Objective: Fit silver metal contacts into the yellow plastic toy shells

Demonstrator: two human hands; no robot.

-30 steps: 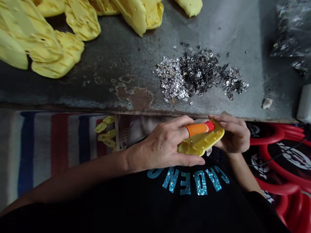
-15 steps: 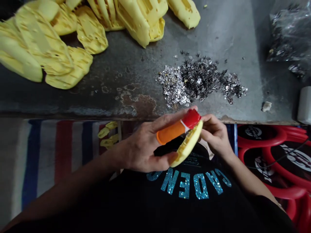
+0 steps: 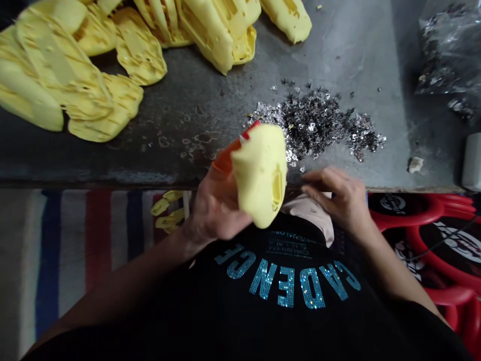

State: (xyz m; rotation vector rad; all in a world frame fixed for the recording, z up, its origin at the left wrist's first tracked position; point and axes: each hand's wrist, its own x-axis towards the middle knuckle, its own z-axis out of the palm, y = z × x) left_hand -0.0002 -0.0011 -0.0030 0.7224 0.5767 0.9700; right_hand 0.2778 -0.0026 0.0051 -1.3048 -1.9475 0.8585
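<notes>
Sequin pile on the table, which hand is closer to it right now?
Right hand: its fingertips are just in front of the sequin pile. The left hand, holding a yellow moulded piece, sits farther off, front-left.

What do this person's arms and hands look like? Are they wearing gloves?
No gloves: the left hand and right hand are bare, and so are the forearms. A black sleeve covers the right arm higher up, joining a black top with sparkly teal letters spelling CADENCE.

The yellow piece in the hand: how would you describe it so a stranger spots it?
Start at the grey table and its near edge, where the left hand holds up the yellow piece. An orange tube pokes out behind it; the other yellow pieces lie heaped on the table.
</notes>
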